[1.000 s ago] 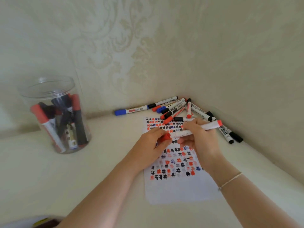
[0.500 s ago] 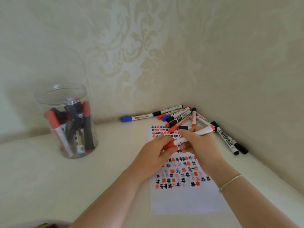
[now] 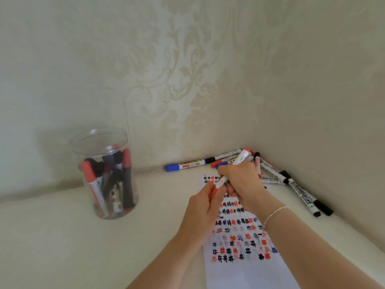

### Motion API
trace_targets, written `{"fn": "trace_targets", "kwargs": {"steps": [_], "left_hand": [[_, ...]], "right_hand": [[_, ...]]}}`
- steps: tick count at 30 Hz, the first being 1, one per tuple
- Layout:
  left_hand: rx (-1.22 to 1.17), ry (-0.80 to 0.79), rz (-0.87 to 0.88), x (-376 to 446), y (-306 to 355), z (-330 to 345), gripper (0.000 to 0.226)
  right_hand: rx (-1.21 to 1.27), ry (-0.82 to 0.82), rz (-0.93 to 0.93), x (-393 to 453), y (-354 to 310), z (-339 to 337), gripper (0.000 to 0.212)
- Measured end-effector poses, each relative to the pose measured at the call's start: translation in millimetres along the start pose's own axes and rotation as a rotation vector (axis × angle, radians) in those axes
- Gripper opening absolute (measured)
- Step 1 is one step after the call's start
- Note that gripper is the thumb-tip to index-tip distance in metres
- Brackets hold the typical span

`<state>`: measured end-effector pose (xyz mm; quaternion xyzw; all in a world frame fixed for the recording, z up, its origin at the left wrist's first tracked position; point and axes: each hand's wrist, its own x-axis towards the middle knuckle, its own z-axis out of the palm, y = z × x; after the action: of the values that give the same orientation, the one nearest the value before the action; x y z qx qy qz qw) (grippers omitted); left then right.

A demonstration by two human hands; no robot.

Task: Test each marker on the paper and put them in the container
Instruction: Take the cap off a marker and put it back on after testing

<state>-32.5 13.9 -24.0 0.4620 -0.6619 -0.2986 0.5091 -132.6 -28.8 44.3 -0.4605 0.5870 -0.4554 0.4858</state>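
My right hand (image 3: 242,183) grips the white barrel of a red marker (image 3: 240,160), which tilts up toward the corner with its red end on top. My left hand (image 3: 206,205) pinches the marker's red cap (image 3: 213,192) at the lower end. Both hands hover over a white paper (image 3: 243,265) covered in red, black and blue hash marks. A clear plastic container (image 3: 104,174) stands to the left with several red and black markers inside. Loose markers (image 3: 300,192) lie heaped in the wall corner behind the paper.
A blue-capped marker (image 3: 184,166) lies along the back wall, left of the heap. Patterned walls meet in a corner at the back right. The cream tabletop (image 3: 62,247) stretches left and forward of the paper.
The marker has swung from nearly level to steeply tilted, its far end now pointing up toward the corner. Both hands still hold it; the view has shifted, so everything sits lower and further right.
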Motion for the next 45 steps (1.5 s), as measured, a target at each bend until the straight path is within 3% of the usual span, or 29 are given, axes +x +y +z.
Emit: {"fn": "trace_targets", "kwargs": {"steps": [9,17,21,23,24,27,32,37,41,45], "left_hand": [[-0.082,0.14,-0.009,-1,4,-3,0.033],[-0.389,0.191,-0.162,8,4,-5,0.043],[-0.44,0.167,-0.205,9,6,-5,0.04],[-0.457,0.167,-0.226,8,6,-4,0.04],[-0.453,0.171,-0.228,7,6,-4,0.042],[-0.424,0.212,-0.23,7,1,-3,0.052],[-0.439,0.324,-0.331,9,-6,-6,0.066],[-0.522,0.419,-0.372,12,-3,-9,0.06],[-0.395,0.402,-0.336,18,-10,-15,0.054],[-0.32,0.499,-0.275,32,-2,-40,0.026]], "right_hand": [[0.032,-0.008,0.0,3,2,16,0.014],[-0.081,-0.048,-0.101,4,-3,26,0.019],[-0.129,0.204,-0.348,11,-17,22,0.025],[-0.264,0.257,-0.495,16,-21,23,0.01],[-0.333,0.26,-0.533,17,-22,25,0.015],[-0.396,0.259,-0.519,22,-21,35,0.033],[-0.407,0.308,-0.507,21,-11,51,0.023],[-0.427,0.316,-0.51,20,-13,65,0.019],[-0.349,0.301,-0.509,22,-16,60,0.018],[-0.053,0.249,-0.381,16,-17,57,0.014]]}}
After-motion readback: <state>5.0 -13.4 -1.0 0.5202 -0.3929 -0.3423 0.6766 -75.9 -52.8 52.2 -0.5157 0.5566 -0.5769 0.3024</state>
